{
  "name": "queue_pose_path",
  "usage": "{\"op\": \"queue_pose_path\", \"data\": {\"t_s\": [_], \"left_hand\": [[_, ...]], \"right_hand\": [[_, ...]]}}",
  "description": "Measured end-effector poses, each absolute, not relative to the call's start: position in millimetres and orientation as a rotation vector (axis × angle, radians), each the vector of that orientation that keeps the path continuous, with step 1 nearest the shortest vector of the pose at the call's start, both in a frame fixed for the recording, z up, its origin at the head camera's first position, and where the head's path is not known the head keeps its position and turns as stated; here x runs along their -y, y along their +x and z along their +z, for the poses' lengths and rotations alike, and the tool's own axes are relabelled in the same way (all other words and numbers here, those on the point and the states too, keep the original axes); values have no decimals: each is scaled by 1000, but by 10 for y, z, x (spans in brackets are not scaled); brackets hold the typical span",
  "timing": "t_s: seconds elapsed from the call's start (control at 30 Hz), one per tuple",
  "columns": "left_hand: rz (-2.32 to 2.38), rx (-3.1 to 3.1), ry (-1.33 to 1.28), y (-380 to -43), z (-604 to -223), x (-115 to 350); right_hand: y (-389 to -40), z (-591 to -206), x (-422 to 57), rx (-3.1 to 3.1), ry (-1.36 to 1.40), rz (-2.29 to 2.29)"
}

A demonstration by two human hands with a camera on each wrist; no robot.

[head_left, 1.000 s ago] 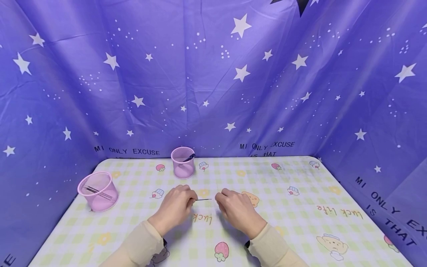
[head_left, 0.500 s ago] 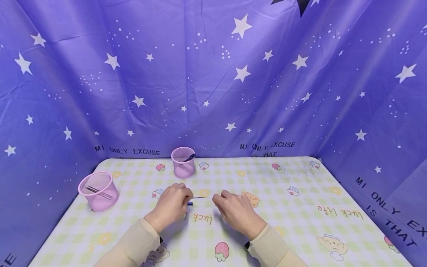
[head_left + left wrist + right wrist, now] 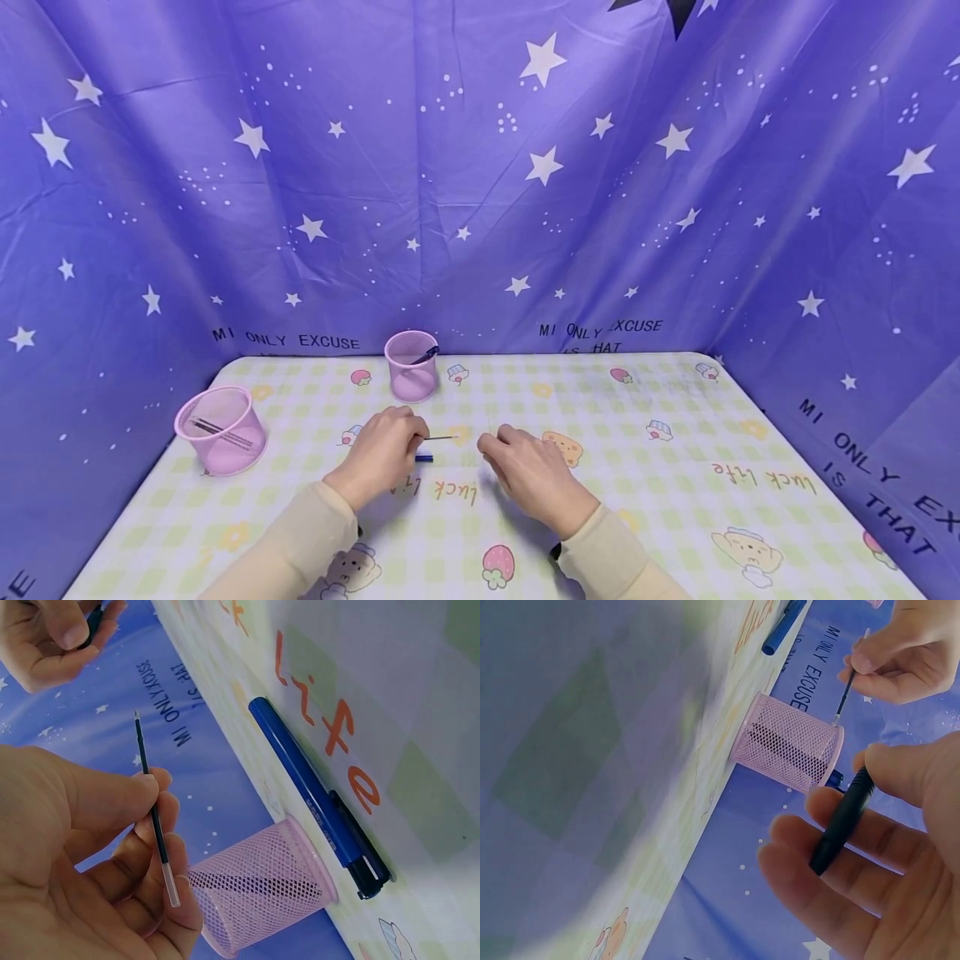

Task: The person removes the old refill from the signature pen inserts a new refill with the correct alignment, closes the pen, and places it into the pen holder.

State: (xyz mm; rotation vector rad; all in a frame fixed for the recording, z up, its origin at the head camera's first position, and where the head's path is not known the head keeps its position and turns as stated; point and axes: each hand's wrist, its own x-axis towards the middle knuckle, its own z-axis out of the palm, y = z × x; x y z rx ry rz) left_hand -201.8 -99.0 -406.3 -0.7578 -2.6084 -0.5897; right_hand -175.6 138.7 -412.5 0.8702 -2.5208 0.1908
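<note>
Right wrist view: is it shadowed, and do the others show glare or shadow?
Right wrist: broad grey shadow over much of the tablecloth. Head: pale sheen on the purple curtain, soft shadows below the left hand and right hand. Left wrist: no strong glare; the refill reads clearly.

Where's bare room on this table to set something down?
Widest: the checkered tablecloth between the right hand and the purple star-print curtain on the right. Smaller: between the left hand and the left pink mesh cup. Crowded: centre-left, with the left hand, blue plastic pen barrel and far pink mesh cup.
</note>
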Motion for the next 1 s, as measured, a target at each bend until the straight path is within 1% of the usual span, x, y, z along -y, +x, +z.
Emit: {"op": "queue_pose_path", "data": {"t_s": [0.37, 1.0], "left_hand": [[-614, 2645, -798, -2154, -4090, 993], [-535, 2810, -715, -2369, -4155, 900]], "right_hand": [[-1764, -4129, -1387, 2507, 874, 185], [-1759, -4117, -1376, 2497, 886, 176]]}}
